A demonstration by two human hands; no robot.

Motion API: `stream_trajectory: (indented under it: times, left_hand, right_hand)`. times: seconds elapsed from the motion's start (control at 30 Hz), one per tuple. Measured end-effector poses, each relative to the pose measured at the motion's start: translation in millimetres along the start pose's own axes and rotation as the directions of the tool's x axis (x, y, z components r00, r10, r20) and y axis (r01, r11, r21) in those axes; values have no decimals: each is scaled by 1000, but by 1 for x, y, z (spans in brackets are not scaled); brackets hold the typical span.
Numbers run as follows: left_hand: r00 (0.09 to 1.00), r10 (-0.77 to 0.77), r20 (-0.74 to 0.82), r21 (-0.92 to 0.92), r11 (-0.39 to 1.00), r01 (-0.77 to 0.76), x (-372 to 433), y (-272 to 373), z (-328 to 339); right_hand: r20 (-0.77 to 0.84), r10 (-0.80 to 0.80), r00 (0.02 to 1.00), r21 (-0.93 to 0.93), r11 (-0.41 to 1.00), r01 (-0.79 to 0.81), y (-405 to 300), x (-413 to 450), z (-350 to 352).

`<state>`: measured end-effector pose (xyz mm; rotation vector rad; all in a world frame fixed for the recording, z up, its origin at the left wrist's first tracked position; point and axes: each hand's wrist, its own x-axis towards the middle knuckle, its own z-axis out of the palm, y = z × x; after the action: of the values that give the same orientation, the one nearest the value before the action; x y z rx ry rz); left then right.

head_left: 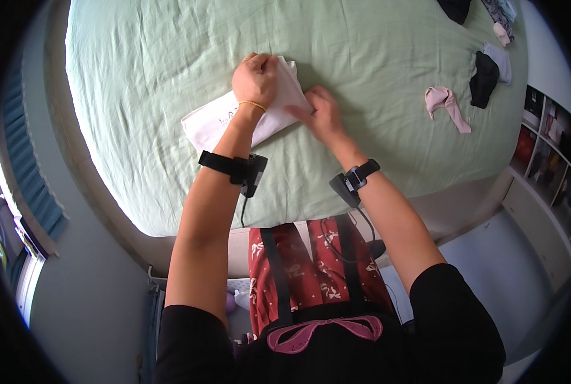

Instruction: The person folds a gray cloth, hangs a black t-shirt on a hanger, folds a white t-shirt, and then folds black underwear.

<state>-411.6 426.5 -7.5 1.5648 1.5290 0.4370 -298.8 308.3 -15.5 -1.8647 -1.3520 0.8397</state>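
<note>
A folded pale pink-white cloth (278,113), likely a garment, lies slantwise on the light green bedcover. Dark printed writing shows on its left half. My left hand (255,79) is curled over its upper edge, gripping fabric there; the fingertips are hidden. At the cloth's right corner is my right hand (324,115), slightly blurred. Its thumb reaches over the top of the cloth, while the fingers lie beyond the right edge. Whether they pinch the fabric is not clear.
The light green bedcover (170,53) spreads beneath the cloth. To the right lie a pink strappy garment (446,105), a black garment (484,79) and a white cloth (499,62). Cables hang from the black wrist devices (251,175). Shelves (549,134) stand at far right.
</note>
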Motion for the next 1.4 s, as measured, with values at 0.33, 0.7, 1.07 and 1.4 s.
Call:
stream_trajectory:
  times: [0.33,0.7,1.07,1.4]
  left_hand:
    - [947,316,49,251,914,-318,-4,-12,1]
    - [960,274,63,89,956,-278,-7,-14,-5]
    - [937,346,50,79,934,-350,-6,-16,-3]
    - [925,368,89,-80,929,-362,-4,-18,-6]
  right_hand:
    - [-132,40,990,116,993,-25,-14,48,-12]
    - [624,163,765,-217,976,-31,-24,118,-41]
    - [703,186,686,1,965,-263,-28,116,-36]
    - [81,182,980,248,949,-196,-11,82,-16]
